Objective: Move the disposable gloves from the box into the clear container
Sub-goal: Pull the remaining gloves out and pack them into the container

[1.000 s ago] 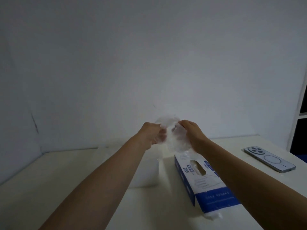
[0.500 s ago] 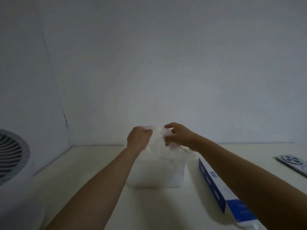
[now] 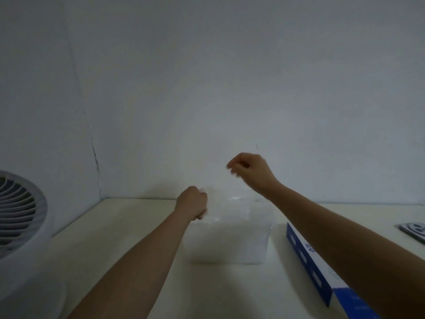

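Where the clear container (image 3: 257, 256) stands near the middle of the table (image 3: 119, 229), its open top has free air above it. The right hand (image 3: 251, 171) hangs over the far right rim, well clear of it, fingers curled in with nothing between them. The left hand (image 3: 192, 202) sits at the left rim as a fist and seems to grip an edge of the filmy disposable gloves (image 3: 226, 236), though blur hides the contact. The gloves lie as a whitish heap inside the container. The blue box (image 3: 305, 252) lies just to the right of the container, apart from it and partly under the right forearm. A phone (image 3: 414, 230) lies at the right edge and a round fan (image 3: 20, 210) stands at the left. The table is cream, and a pale wall (image 3: 230, 77) with a thin crack closes the back.
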A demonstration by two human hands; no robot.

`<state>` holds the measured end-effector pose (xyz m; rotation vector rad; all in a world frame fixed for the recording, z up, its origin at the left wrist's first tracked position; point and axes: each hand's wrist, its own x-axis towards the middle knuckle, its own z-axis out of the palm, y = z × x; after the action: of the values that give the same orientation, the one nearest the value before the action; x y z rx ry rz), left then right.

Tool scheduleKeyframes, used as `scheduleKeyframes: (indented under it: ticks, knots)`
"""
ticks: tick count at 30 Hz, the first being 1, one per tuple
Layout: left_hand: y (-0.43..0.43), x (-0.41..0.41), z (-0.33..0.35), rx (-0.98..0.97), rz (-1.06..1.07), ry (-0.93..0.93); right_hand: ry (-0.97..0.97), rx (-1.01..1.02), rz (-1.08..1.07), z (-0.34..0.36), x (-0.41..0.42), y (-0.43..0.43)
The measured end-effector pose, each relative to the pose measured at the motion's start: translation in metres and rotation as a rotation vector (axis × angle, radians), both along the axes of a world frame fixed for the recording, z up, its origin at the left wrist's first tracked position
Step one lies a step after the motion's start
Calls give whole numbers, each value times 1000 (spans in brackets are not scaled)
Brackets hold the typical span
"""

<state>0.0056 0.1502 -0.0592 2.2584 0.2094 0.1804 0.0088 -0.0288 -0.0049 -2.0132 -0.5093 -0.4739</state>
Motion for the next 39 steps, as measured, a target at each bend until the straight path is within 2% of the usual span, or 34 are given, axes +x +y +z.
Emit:
scheduleKeyframes:
  ticks: [3, 7, 9, 11, 13, 14, 15, 17, 19, 23, 28, 31, 34, 39]
  knots:
    - [-4, 3, 0, 137, -30, 74, 361, -365, 121, -13, 3, 16]
    - [-5, 5, 1, 236, -33, 140, 663, -599, 55, -40, 13, 23]
    - [-7, 2, 3, 415, -25, 72, 728, -768, 55, -47, 16, 24]
    - [-10, 1, 5, 643, 11, -141, 747, -832, 77, -50, 17, 27]
    - [-19, 1, 10, 695, -8, -318, 792, -807, 94, -53, 19, 28]
    - [-25, 3, 12, 658, -47, -285, 832, -785, 101, -55, 20, 29]
    - [-30, 6, 13, 599, -97, -178, 863, -764, 97, -55, 20, 30]
    - [-37, 12, 10, 508, -209, 157, 884, -753, 111, -60, 23, 30]
    - [-36, 18, 3, 493, -262, 392, 895, -750, 118, -65, 26, 30]
    - [-22, 28, -6, 563, -237, 593, 942, -620, 71, -69, 37, 22]
    - [-14, 32, -12, 491, -259, 801, 937, -579, -8, -71, 44, 13]
    - [-13, 34, -13, 476, -290, 817, 996, -656, 82, -70, 42, 14]
    - [-19, 21, 1, 456, -239, 695, 999, -614, 86, -60, 38, 15]
    - [-27, 12, 20, 232, -174, 489, 809, -276, 95, -25, 25, 2]
